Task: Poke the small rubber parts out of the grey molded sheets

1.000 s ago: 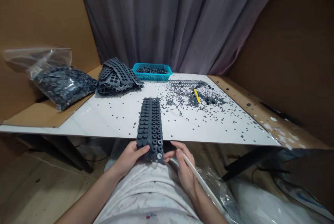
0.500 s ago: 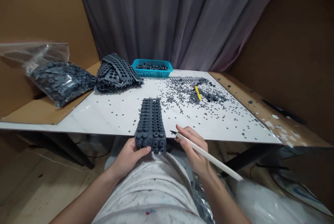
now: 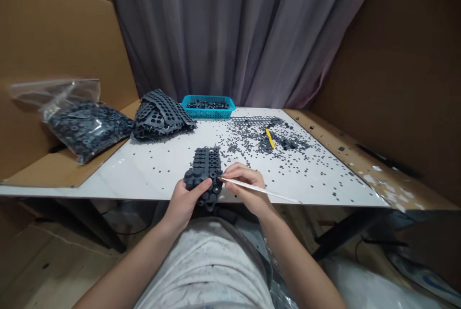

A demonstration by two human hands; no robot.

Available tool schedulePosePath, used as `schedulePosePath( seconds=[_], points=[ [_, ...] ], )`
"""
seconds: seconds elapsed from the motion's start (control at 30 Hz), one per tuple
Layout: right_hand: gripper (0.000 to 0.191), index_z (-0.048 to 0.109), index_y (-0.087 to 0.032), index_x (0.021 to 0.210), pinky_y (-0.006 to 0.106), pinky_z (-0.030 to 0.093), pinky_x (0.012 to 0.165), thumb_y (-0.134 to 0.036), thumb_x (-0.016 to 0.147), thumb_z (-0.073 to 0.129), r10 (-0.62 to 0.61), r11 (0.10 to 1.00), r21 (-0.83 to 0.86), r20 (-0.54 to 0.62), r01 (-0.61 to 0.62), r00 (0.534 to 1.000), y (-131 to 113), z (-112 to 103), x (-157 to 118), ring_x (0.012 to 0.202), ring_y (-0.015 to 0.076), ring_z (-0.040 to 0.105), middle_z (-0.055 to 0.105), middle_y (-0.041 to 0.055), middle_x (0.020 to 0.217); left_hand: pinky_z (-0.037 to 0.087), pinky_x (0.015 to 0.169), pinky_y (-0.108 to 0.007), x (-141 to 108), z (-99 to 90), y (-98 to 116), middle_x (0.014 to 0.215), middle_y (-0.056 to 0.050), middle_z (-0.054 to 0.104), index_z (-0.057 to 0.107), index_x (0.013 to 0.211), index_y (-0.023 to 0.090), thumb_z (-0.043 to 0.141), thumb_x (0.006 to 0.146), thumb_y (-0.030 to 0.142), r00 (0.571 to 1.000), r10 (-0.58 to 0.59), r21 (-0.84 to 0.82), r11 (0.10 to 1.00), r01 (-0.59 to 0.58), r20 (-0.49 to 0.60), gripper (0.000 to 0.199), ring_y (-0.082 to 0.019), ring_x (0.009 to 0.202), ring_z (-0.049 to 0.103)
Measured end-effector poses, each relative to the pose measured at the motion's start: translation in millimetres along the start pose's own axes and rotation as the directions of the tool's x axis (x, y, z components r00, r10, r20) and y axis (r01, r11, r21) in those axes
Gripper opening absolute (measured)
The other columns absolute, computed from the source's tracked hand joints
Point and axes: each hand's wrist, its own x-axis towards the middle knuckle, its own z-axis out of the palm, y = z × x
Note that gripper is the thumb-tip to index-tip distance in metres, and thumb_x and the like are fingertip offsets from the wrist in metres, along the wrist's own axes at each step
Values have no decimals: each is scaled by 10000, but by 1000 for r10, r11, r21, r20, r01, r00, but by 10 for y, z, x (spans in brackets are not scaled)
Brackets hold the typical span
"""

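My left hand (image 3: 185, 202) grips the near end of a dark grey moulded rubber strip (image 3: 206, 164), whose rows of round studs face up. The strip's far part rests on the white table (image 3: 118, 174), and its near end curls up into my fingers. My right hand (image 3: 245, 188) is shut around a long white-handled pointed tool (image 3: 261, 190). Its tip touches or nearly touches the strip's right edge, though my fingers partly hide the contact.
Small dark rubber bits lie scattered across the table around a yellow tool (image 3: 270, 138). At the back stand a teal basket (image 3: 208, 107) and a heap of punched rubber sheets (image 3: 160, 117). A plastic bag of rubber pieces (image 3: 84, 124) rests on cardboard at left.
My left hand has lifted and curled the strip's near end. My right hand has moved left, bringing the white tool across to the strip.
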Motion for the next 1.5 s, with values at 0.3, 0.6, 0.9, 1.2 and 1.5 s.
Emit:
schedulePosePath(
  seconds=[0.3,0.6,0.9,1.2,1.5],
  points=[
    [54,669,-243,883,403,466,946,-272,855,633,-26,995,95,55,20,998,104,53,-62,1085,210,613,686,55,1127,526,721,-262,-3,26,-72,836,-67,741,733,861,113,821,615,360,987,70,18,998,-68,-145,360,-195,775,672],
    [68,633,-227,907,379,465,933,-283,879,608,-33,995,98,67,26,997,166,58,-97,1063,186,624,705,63,1093,518,743,-273,15,14,-136,843,-63,735,721,896,112,779,682,355,980,140,93,988,-127,-140,329,-193,785,662],
    [128,624,-214,888,387,505,881,-339,877,601,-32,999,44,40,30,999,159,96,-114,1010,207,659,723,82,1027,515,737,-267,9,57,-131,854,-62,742,729,856,115,771,680,360,969,176,108,981,-158,-176,304,-194,794,666],
    [106,605,-228,959,404,528,844,-305,911,550,-215,973,-71,43,218,976,186,115,-150,998,214,656,713,100,1056,524,729,-254,8,61,-125,847,-59,748,733,836,126,769,680,350,973,161,81,985,-149,-163,276,-188,785,673],
    [145,562,-249,1064,386,544,792,-244,929,507,-372,895,-236,75,379,925,277,123,-180,964,192,650,674,105,1157,531,716,-254,-3,86,-97,840,-60,749,722,842,119,761,684,352,974,150,112,985,-133,-167,284,-193,775,680]
  ],
)
